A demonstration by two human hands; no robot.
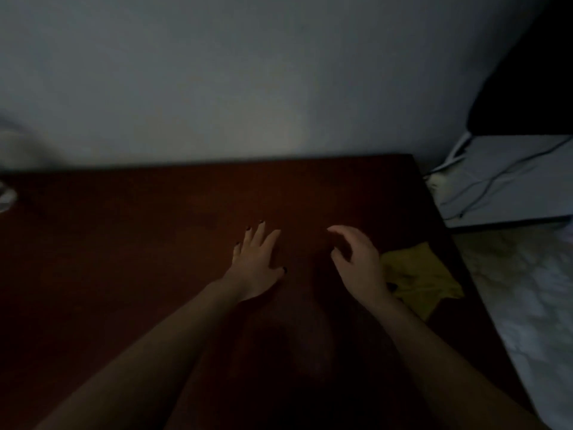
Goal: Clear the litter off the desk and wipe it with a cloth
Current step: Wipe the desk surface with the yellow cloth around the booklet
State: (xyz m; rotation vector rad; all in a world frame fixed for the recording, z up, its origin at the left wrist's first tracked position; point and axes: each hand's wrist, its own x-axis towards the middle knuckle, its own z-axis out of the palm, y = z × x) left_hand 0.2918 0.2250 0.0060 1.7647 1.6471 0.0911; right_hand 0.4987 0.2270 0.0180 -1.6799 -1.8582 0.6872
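The room is dim. A dark red-brown wooden desk fills the lower part of the head view. My left hand lies flat on the desk near its middle, fingers straight and spread. My right hand hovers just to the right of it, fingers loosely curled, holding nothing. A crumpled yellow cloth lies on the desk right of my right hand, partly hidden by that wrist, near the desk's right edge.
A pale wall stands behind the desk. A blurred white object sits at the desk's far left edge. To the right, a lower white surface carries cables, with a dark shape above it and pale bedding below.
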